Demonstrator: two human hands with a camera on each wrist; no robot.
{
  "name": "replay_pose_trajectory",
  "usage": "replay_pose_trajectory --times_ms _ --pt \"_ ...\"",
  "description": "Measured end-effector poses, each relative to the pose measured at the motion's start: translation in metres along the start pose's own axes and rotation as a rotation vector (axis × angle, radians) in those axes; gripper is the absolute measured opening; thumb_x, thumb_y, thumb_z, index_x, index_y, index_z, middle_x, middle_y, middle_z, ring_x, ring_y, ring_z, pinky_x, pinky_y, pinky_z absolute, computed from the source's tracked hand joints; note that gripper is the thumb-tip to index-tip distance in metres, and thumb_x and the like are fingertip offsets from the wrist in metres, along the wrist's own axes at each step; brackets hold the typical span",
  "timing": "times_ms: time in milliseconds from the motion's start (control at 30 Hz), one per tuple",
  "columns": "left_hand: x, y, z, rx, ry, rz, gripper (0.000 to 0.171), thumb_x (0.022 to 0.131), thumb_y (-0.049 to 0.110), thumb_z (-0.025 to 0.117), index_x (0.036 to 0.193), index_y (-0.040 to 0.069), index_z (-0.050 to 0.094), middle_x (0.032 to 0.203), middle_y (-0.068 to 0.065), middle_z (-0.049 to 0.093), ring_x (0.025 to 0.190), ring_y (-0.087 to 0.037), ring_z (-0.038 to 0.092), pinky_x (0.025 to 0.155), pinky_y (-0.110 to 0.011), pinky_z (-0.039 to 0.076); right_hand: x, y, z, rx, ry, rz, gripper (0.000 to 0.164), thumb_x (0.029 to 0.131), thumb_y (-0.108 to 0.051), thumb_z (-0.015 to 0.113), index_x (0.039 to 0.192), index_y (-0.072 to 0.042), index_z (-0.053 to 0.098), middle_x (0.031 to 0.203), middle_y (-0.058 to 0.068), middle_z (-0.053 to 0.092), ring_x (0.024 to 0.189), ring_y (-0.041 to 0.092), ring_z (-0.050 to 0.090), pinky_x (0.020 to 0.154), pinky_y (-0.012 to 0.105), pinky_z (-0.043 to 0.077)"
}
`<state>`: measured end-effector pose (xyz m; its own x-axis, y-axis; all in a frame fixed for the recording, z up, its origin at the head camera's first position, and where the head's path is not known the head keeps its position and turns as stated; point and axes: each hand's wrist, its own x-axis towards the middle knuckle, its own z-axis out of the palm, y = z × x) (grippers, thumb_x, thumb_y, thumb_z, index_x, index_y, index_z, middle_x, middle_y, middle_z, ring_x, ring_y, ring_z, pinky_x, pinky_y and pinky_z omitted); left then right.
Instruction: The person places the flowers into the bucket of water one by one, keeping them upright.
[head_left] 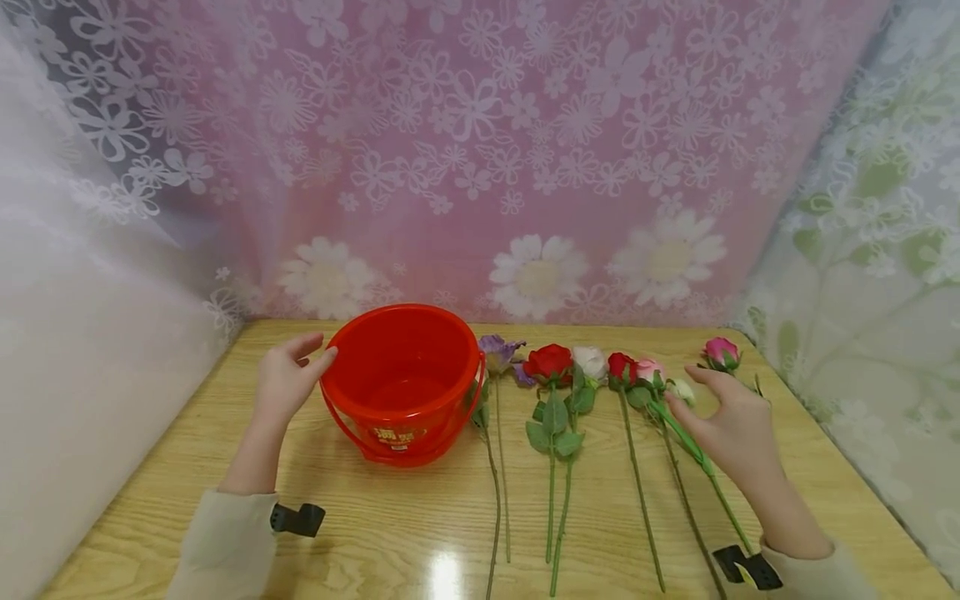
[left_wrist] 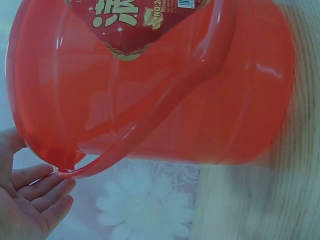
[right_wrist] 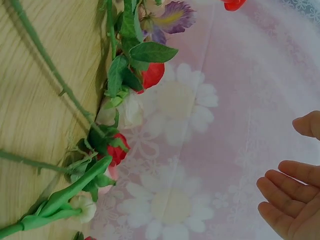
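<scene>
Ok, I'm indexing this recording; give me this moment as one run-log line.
red bucket: upright on table; flowers: lying right of bucket; left hand: beside bucket, contact unclear; right hand: near flowers, holding nothing

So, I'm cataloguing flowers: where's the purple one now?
In the head view, the purple flower lies just right of the red bucket, beside the large red rose.

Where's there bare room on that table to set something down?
The widest bare patch lies in front of the red bucket, between the left sleeve and the nearest flower stems. A narrower strip runs between the right hand and the right edge of the table. It's crowded beside the bucket, where flower heads cluster.
</scene>
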<state>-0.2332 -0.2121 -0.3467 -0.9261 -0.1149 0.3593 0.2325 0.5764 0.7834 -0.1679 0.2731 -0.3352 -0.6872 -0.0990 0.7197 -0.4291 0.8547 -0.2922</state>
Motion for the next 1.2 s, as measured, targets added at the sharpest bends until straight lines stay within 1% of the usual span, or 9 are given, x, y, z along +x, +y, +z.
replay_pose_trajectory --times_ms 233,533,667,733,833,933,967,1067,1200 --pt "0.0 -0.001 0.002 0.001 -0.03 -0.006 0.042 0.084 0.018 0.061 0.116 -0.009 0.054 0.112 -0.025 0.054 0.105 -0.033 0.051 0.085 -0.042 0.044 -0.009 0.015 -0.01 0.015 -0.1 0.139 0.039 0.077 -0.014 0.069 0.107 0.008 0.058 0.099 0.026 0.058 0.086 0.042 0.055 0.067 0.053 0.044" --pt "0.0 -0.003 0.002 -0.007 -0.028 0.014 0.04 0.084 0.017 0.06 0.114 -0.01 0.055 0.11 -0.025 0.055 0.103 -0.033 0.053 0.08 -0.04 0.046 -0.018 0.042 -0.019 0.004 -0.149 0.227 0.037 0.081 -0.018 0.065 0.106 0.009 0.059 0.098 0.026 0.059 0.086 0.042 0.054 0.065 0.051 0.043" --pt "0.0 -0.004 0.003 -0.007 -0.029 0.014 0.04 0.084 0.017 0.06 0.113 -0.01 0.055 0.109 -0.025 0.055 0.102 -0.034 0.053 0.079 -0.039 0.047 -0.021 0.053 -0.026 0.019 -0.195 0.315 0.042 0.083 -0.024 0.062 0.11 0.007 0.057 0.102 0.027 0.057 0.09 0.044 0.051 0.067 0.054 0.042" --pt "0.0 -0.004 0.004 -0.008 -0.026 0.016 0.039 0.084 0.016 0.06 0.113 -0.01 0.056 0.108 -0.025 0.056 0.101 -0.034 0.054 0.078 -0.039 0.047 -0.024 0.067 -0.027 0.055 -0.248 0.371 0.047 0.084 -0.028 0.061 0.115 0.006 0.054 0.107 0.028 0.054 0.096 0.047 0.047 0.07 0.056 0.041" --pt "-0.001 -0.003 0.004 -0.01 -0.027 0.017 0.037 0.084 0.015 0.06 0.112 -0.01 0.056 0.108 -0.025 0.056 0.1 -0.035 0.054 0.076 -0.039 0.048 -0.034 0.106 -0.019 0.03 -0.255 0.444 0.047 0.081 -0.034 0.063 0.117 -0.004 0.056 0.108 0.017 0.058 0.098 0.031 0.053 0.067 0.041 0.048" --pt "-0.002 -0.003 0.004 -0.007 -0.029 0.013 0.038 0.085 0.017 0.059 0.112 -0.01 0.057 0.108 -0.025 0.056 0.099 -0.036 0.055 0.074 -0.04 0.049 -0.043 0.14 -0.013 0.031 -0.284 0.481 0.052 0.08 -0.04 0.062 0.119 -0.006 0.055 0.11 0.015 0.057 0.1 0.031 0.051 0.067 0.042 0.047" --pt "-0.002 -0.003 0.004 -0.006 -0.03 0.012 0.038 0.085 0.018 0.059 0.112 -0.01 0.057 0.108 -0.026 0.056 0.099 -0.036 0.055 0.074 -0.04 0.049 -0.046 0.147 -0.01 0.012 -0.265 0.508 0.05 0.08 -0.04 0.063 0.117 -0.008 0.057 0.108 0.011 0.058 0.097 0.027 0.052 0.064 0.036 0.048" --pt "-0.002 -0.003 0.004 -0.011 -0.031 0.01 0.04 0.086 0.02 0.058 0.112 -0.01 0.056 0.109 -0.026 0.055 0.099 -0.037 0.054 0.074 -0.04 0.049 -0.046 0.15 -0.013 -0.018 -0.291 0.524 0.056 0.08 -0.043 0.061 0.117 -0.001 0.055 0.108 0.017 0.057 0.096 0.038 0.048 0.066 0.05 0.044" --pt "-0.001 -0.005 0.005 -0.031 -0.025 0.009 0.039 0.085 0.019 0.059 0.112 -0.01 0.056 0.108 -0.026 0.056 0.099 -0.036 0.055 0.073 -0.038 0.048 -0.04 0.136 -0.021 -0.072 -0.312 0.484 0.056 0.082 -0.042 0.058 0.113 0.005 0.055 0.105 0.023 0.057 0.091 0.039 0.05 0.062 0.051 0.044"
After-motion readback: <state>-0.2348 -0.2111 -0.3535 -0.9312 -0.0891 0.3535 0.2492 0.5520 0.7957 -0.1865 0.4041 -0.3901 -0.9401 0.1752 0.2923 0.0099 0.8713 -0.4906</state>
